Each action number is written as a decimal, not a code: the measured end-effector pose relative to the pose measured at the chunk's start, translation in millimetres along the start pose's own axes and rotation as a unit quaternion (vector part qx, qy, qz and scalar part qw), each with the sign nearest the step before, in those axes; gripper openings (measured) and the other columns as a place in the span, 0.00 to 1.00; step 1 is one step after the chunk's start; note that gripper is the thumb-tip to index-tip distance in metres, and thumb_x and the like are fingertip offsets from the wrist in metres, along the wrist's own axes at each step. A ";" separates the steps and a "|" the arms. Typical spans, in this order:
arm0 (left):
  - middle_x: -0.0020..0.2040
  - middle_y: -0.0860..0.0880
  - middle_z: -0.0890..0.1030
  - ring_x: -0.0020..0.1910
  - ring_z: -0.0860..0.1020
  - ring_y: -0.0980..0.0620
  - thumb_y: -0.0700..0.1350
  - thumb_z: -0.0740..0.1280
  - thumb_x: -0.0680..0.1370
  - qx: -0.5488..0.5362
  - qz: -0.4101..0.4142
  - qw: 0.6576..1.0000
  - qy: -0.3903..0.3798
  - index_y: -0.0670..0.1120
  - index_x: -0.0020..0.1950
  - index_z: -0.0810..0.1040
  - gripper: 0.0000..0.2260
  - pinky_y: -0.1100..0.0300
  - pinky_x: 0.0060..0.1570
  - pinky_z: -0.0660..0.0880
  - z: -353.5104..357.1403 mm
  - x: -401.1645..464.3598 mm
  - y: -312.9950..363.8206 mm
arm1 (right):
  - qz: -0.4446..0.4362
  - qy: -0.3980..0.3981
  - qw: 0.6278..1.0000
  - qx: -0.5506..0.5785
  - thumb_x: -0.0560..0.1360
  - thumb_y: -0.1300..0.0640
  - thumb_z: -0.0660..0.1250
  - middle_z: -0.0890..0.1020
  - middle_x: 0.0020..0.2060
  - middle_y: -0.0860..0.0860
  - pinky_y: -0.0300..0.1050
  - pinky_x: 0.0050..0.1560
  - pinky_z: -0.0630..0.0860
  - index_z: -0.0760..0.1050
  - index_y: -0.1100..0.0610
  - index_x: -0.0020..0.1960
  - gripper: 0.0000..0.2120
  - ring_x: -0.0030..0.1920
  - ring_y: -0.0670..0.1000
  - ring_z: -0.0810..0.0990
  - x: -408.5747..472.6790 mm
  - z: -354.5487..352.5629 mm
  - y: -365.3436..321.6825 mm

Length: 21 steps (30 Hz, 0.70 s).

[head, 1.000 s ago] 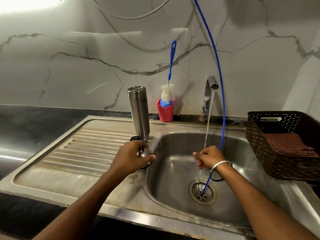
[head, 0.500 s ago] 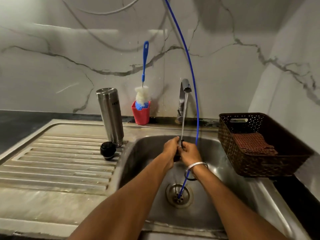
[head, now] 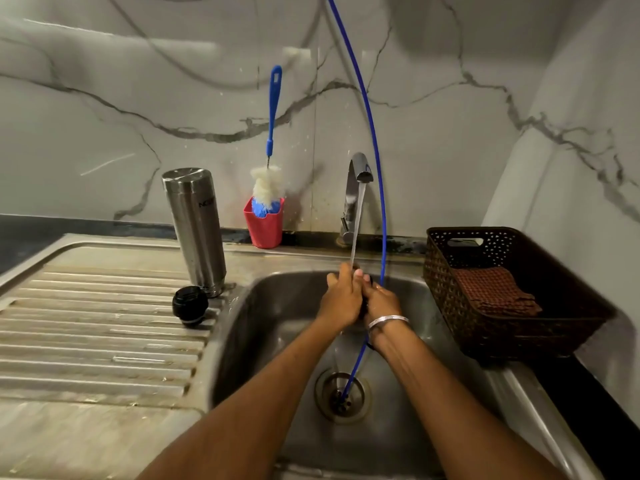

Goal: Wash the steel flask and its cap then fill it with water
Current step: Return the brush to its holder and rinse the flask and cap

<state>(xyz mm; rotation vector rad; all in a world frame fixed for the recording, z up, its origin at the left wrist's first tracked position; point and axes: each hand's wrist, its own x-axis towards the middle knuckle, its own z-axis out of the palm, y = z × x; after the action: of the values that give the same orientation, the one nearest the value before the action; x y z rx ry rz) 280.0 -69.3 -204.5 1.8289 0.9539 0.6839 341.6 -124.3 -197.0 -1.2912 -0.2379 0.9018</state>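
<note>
The steel flask stands upside down at the right end of the drainboard. Its black cap lies just in front of it. My left hand and my right hand are pressed together over the sink basin, under the running stream from the tap. Between them they grip a small dark piece, mostly hidden by the fingers. What the piece is I cannot tell. A silver bangle sits on my right wrist.
A blue bottle brush stands in a red cup against the marble wall. A thin blue hose hangs down into the drain. A brown basket holding a folded cloth sits right of the basin.
My left hand left the cap by the flask and moved right into the basin to join my right hand under the water. The view shifted right.
</note>
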 end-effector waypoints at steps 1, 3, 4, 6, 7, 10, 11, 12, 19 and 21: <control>0.58 0.44 0.76 0.54 0.78 0.46 0.57 0.52 0.86 0.023 0.012 1.000 0.012 0.51 0.62 0.71 0.14 0.46 0.58 0.77 -0.3 -1.7 -2.7 | 0.006 -0.002 1.000 0.000 0.80 0.54 0.67 0.86 0.46 0.58 0.53 0.52 0.81 0.82 0.58 0.49 0.08 0.50 0.56 0.85 -1.0 -0.1 0.9; 0.51 0.46 0.80 0.51 0.79 0.48 0.55 0.52 0.86 0.020 0.008 1.000 0.017 0.50 0.55 0.74 0.14 0.49 0.55 0.76 -5.6 -1.9 -2.5 | -0.011 -0.021 0.999 -0.028 0.81 0.55 0.66 0.86 0.41 0.55 0.47 0.42 0.81 0.82 0.58 0.49 0.09 0.43 0.52 0.86 -5.3 -0.2 -0.2; 0.49 0.47 0.80 0.49 0.79 0.48 0.54 0.53 0.86 0.020 -0.005 1.000 0.022 0.49 0.52 0.75 0.14 0.50 0.53 0.76 -8.1 0.8 -3.2 | -0.029 -0.036 0.997 -0.058 0.82 0.55 0.65 0.86 0.38 0.54 0.44 0.38 0.81 0.81 0.59 0.50 0.10 0.39 0.49 0.85 -9.0 -0.7 -1.9; 0.44 0.45 0.79 0.46 0.77 0.47 0.51 0.53 0.84 0.022 -0.046 0.998 0.047 0.47 0.47 0.75 0.15 0.50 0.48 0.74 -13.7 7.0 0.6 | -0.071 -0.062 0.988 -0.122 0.83 0.57 0.63 0.85 0.39 0.54 0.40 0.37 0.81 0.81 0.63 0.52 0.11 0.38 0.48 0.84 -15.1 -0.5 -4.3; 0.42 0.44 0.78 0.43 0.77 0.46 0.50 0.53 0.83 -0.008 -0.078 0.995 0.055 0.47 0.45 0.76 0.15 0.50 0.46 0.74 -16.1 8.2 3.2 | -0.091 -0.072 0.982 -0.151 0.83 0.57 0.63 0.86 0.41 0.56 0.41 0.38 0.82 0.81 0.64 0.52 0.12 0.40 0.50 0.85 -17.2 -0.6 -4.9; 0.38 0.44 0.76 0.32 0.72 0.50 0.51 0.53 0.84 -0.180 -0.204 0.962 0.019 0.44 0.46 0.76 0.17 0.60 0.27 0.69 -23.7 -1.6 10.2 | -0.112 -0.102 0.973 -0.175 0.82 0.58 0.64 0.86 0.41 0.56 0.40 0.36 0.82 0.81 0.64 0.54 0.11 0.40 0.52 0.86 -22.3 -1.6 -4.9; 0.37 0.44 0.77 0.29 0.71 0.52 0.54 0.53 0.85 -0.238 -0.235 0.943 -0.007 0.43 0.49 0.77 0.19 0.64 0.23 0.66 -27.5 -6.6 10.0 | -0.099 -0.110 0.977 -0.155 0.82 0.57 0.64 0.86 0.41 0.56 0.42 0.36 0.83 0.81 0.63 0.55 0.11 0.38 0.53 0.86 -22.8 -2.7 -4.6; 0.36 0.44 0.77 0.27 0.70 0.54 0.57 0.54 0.85 -0.289 -0.243 0.925 -0.033 0.42 0.52 0.78 0.21 0.65 0.21 0.65 -28.8 -10.3 7.3 | -0.078 -0.115 0.983 -0.121 0.82 0.56 0.64 0.87 0.41 0.57 0.44 0.36 0.84 0.81 0.62 0.55 0.11 0.37 0.54 0.86 -23.5 -3.1 -5.5; 0.41 0.46 0.79 0.26 0.66 0.58 0.53 0.57 0.86 -0.395 -0.133 0.908 -0.038 0.54 0.65 0.78 0.13 0.66 0.25 0.65 -27.2 -15.8 -4.7 | 0.006 -0.097 0.995 0.018 0.82 0.52 0.63 0.83 0.41 0.57 0.36 0.28 0.72 0.78 0.58 0.54 0.10 0.33 0.50 0.77 -19.9 -2.7 -10.0; 0.39 0.45 0.78 0.25 0.67 0.58 0.53 0.56 0.85 -0.369 -0.170 0.914 -0.023 0.52 0.66 0.77 0.14 0.66 0.22 0.63 -30.3 -15.5 -7.5 | 0.021 -0.091 0.996 -0.004 0.82 0.51 0.63 0.81 0.40 0.57 0.36 0.28 0.69 0.78 0.58 0.52 0.10 0.32 0.49 0.72 -20.2 -2.2 -8.1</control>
<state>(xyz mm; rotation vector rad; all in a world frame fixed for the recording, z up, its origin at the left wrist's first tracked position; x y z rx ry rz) 245.7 -65.9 -199.6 0.9800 0.8017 0.6573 333.4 -139.8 -183.9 -1.2267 -0.3576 1.0565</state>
